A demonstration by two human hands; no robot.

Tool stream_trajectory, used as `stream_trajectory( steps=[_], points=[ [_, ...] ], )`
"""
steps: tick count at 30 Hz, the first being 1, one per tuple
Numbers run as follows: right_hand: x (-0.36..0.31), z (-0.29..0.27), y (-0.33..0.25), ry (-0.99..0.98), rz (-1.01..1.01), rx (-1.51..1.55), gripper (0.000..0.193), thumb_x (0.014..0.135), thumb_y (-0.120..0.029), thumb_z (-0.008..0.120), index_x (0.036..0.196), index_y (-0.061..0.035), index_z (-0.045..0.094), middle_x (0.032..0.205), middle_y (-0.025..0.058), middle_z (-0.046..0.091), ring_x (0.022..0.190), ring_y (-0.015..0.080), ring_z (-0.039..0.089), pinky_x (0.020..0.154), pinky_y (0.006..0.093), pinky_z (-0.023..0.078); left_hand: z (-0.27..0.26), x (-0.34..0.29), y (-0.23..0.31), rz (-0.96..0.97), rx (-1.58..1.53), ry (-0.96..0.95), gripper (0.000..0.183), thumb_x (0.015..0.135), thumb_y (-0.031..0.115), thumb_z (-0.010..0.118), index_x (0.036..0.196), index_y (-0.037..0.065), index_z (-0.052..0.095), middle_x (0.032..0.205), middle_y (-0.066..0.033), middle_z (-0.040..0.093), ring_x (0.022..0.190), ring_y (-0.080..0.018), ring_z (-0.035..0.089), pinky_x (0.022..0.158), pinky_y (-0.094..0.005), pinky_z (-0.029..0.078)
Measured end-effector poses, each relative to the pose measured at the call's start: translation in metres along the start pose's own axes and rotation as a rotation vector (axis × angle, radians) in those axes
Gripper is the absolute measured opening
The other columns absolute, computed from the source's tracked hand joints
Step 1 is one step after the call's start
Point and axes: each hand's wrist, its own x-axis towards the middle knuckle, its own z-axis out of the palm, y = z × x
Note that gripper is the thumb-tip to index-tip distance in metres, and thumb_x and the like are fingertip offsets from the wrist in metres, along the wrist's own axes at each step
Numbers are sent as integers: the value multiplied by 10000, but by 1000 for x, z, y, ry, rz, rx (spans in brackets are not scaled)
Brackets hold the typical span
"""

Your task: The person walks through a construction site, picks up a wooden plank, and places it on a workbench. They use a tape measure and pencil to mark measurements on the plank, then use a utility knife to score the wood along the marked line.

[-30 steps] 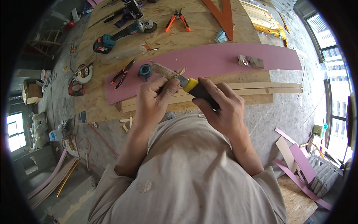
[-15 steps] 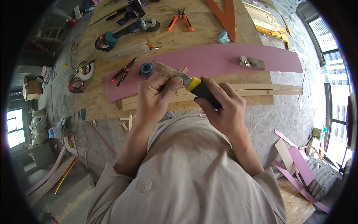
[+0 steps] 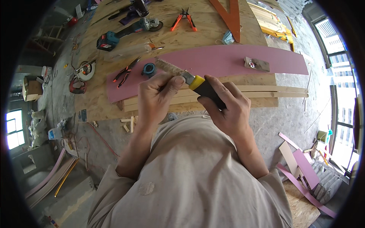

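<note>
Head camera: the left hand (image 3: 157,97) pinches a rough, brown wooden strip (image 3: 167,67) between its thumb and bent forefinger, with no gap showing between them. The right hand (image 3: 232,106) is wrapped around a black-and-yellow-handled tool with a flat metal blade (image 3: 207,90), its forefinger laid along the handle. The strip is held up before the body, in front of the long pink board (image 3: 213,60) on the strand-board worktable (image 3: 207,32), and slants toward the upper left; the blade appears to meet its near end beside the left thumb. As for progress, the work of blade on wood looks under way rather than finished: the strip looks uneven and ragged, and no smooth stretch shows on it. Whether the edge bites is hidden by the fingers, and how much remains cannot be told. Long pale wooden battens (image 3: 258,91) lie along the table's near side, out of both hands' hold.
</note>
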Motion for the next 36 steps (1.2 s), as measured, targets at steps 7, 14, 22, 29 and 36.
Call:
stream_trajectory(
  steps=[7,14,22,29,36],
  points=[
    [0,1,-1,3,1,9,458,745,-246,769,1160,-91,651,744,79,601,605,236,595,535,350,470,1,0,1,-11,-68,3,201,883,152,690,858,-47,697,674,-16,613,654,-52,525,588,-211,425],
    [0,1,-3,-27,12,20,459,749,-257,768,1162,-90,653,744,76,602,589,233,587,524,351,463,0,-2,-1,-8,-72,4,176,886,130,682,903,-44,704,745,-26,656,669,-39,510,582,-204,417],
    [-2,2,-1,1,12,-16,458,753,-262,765,1165,-95,653,749,74,607,590,234,591,525,349,463,0,-1,-3,8,-39,2,182,911,126,648,894,-50,689,765,-30,648,680,-47,523,595,-207,420],
    [-2,2,-1,-15,27,6,462,753,-265,764,1169,-98,650,740,73,601,591,234,589,531,350,465,1,-1,1,-37,-67,-16,196,911,144,652,870,-44,687,763,-38,638,710,-56,550,607,-206,423],
    [1,-1,-3,-68,31,33,464,754,-263,763,1170,-93,648,744,75,604,596,236,590,533,348,464,0,-2,-1,-35,-101,-30,190,910,135,650,879,-49,687,798,-52,658,709,-44,518,594,-205,406]
  ],
)
